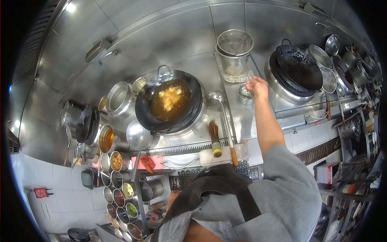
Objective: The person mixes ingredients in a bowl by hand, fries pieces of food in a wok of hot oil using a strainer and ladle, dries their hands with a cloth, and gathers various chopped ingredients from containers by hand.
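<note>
My right hand point(258, 86) reaches forward, its fingers closed on the thin handle of a wire mesh strainer point(235, 40). The strainer's round basket rests across the top of a metal pot point(234, 64). Just below my fingers stands a small metal cup point(246, 94). Only a small part of my left hand point(173, 197) shows low beside my apron, and its fingers are hidden. To the left, pale golden pieces of food point(170, 98) bubble in oil inside a black wok point(187, 86). A perforated skimmer point(138, 134) lies near the wok's front left edge.
A brush point(213, 131) and a ladle point(227, 129) lie right of the wok. A second black wok point(300, 70) sits on the right burner. Several metal containers of ingredients point(119, 197) stand at lower left. A red cloth-like item point(148, 164) lies at the counter's front.
</note>
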Demonstrator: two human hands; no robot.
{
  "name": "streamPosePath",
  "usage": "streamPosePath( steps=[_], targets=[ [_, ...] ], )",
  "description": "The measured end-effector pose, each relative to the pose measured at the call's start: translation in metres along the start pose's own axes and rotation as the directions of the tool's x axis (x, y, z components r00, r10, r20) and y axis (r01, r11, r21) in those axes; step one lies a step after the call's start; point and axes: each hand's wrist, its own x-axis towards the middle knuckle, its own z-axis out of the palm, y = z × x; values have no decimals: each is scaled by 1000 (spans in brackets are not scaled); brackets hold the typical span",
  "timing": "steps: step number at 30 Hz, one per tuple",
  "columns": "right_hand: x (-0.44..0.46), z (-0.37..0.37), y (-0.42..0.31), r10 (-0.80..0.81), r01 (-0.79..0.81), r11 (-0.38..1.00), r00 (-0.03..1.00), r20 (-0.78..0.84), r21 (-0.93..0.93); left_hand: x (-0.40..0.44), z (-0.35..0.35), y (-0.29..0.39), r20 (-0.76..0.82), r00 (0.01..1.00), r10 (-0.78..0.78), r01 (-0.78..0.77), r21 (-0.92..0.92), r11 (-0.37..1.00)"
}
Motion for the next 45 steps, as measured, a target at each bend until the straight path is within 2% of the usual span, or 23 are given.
streamPosePath(
  steps=[11,16,17,18,19,20,22,23,26,27,28,31,33,34,36,37,38,39,40,41,43,44,45],
  targets=[
    [-55,-72,-37,-75,-13,957,954,-289,-289,20,-27,-35,174,985,10,-3,-42,999],
    [-178,-205,83,-414,35,448,894,-173,-893,39,-34,-60,277,959,57,-65,18,998],
    [-225,-232,108,-168,-194,377,947,-272,-906,45,-35,-64,298,952,70,-82,30,996],
    [-278,-265,154,-249,-180,-58,955,-160,-982,50,-37,-68,318,944,83,-102,44,994],
    [-340,-291,190,-173,-121,-222,981,-83,-968,59,-42,-70,339,935,104,-132,60,989],
    [-406,-312,221,95,-249,-229,956,-276,-941,68,-45,-71,359,925,123,-159,72,985],
    [-515,-294,221,278,-257,-374,886,-372,-891,89,-53,-69,395,904,163,-210,79,975],
    [-543,-241,163,652,-173,-351,660,-373,-920,103,-57,-68,403,898,179,-223,65,973],
    [-596,-254,216,481,-239,-234,814,-326,-942,151,-69,-67,493,819,292,-341,9,940],
    [-609,-259,219,394,-240,-165,873,-287,-957,174,-39,-80,596,545,590,-837,350,420],
    [-604,-266,214,397,-278,-28,879,-266,-960,147,-97,-18,673,476,566,-876,310,369],
    [-553,-275,226,272,-475,66,855,-442,-878,146,-98,19,744,618,253,-739,440,510],
    [-494,-255,207,106,-256,16,962,-253,-966,160,-55,-17,241,907,345,-373,80,924],
    [-462,-252,210,85,-255,67,965,-249,-965,147,-61,-6,215,925,315,-336,70,939],
    [-393,-246,212,101,-211,221,976,-192,-952,112,-88,38,308,949,-67,93,-71,993],
    [-364,-221,189,-59,19,68,998,15,-997,102,-88,28,280,954,-111,141,-89,986],
    [-332,-215,188,5,-80,145,997,-80,-986,97,-79,14,222,972,-82,111,-122,986],
    [-309,-187,163,-127,68,115,990,54,-991,94,-71,-2,163,985,-51,76,-147,986],
    [-279,-184,162,-124,60,268,992,27,-962,90,-70,-21,153,975,164,-184,133,974],
    [-253,-168,153,-83,-28,460,994,-74,-887,82,-70,-37,123,984,130,-145,126,981],
    [-196,-155,151,-198,52,473,979,-49,-880,57,-66,-61,92,994,52,-81,351,933],
    [-173,-136,134,-55,-99,536,987,-151,-839,33,-67,-64,60,990,-126,117,134,984],
    [-130,-151,159,-186,47,484,981,-50,-874,12,-67,-65,73,955,-287,293,-85,952]
  ],
)
